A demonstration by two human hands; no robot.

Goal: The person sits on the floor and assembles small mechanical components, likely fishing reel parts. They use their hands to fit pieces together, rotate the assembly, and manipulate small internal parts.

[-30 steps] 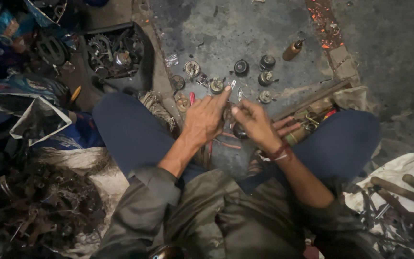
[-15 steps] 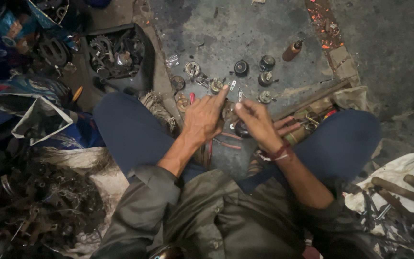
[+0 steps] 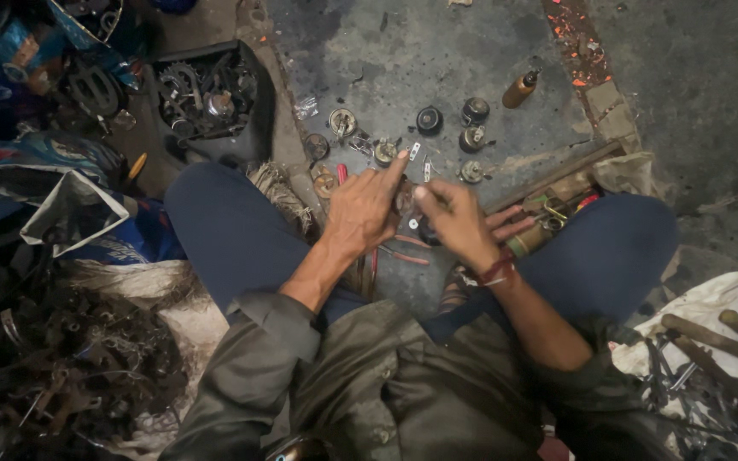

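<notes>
On the floor, left side: a dark tangle of chains and scrap metal (image 3: 53, 376) lies at about eight o'clock from the hands, and a black tray of sprockets (image 3: 207, 94) sits at ten o'clock.
Sorted parts: small round metal parts (image 3: 429, 119) lie set apart from one another on the grey concrete floor (image 3: 471, 51) at twelve o'clock; as a judgement, these look already laid out.
Left hand (image 3: 360, 213): palm down, forefinger stretched toward twelve o'clock, the other fingers curled over a small dark part (image 3: 405, 201); it seems to steady that part, though the grip is mostly hidden.
Work piece: the small dark part sits between the two hands, just above the floor, between the knees.
Right hand (image 3: 459, 224): fingertips pinched narrow on a thin pale piece (image 3: 427, 195); what it is I cannot tell.
Pliers (image 3: 399, 253): red-handled, lying on the floor under the hands, untouched.
Far right: a brown oil bottle (image 3: 520, 89) lies at one o'clock; long rods (image 3: 719, 337) rest on white cloth at four o'clock.
Progress: judging by the pieces on the floor, the part in hand is mid-way, not finished.
</notes>
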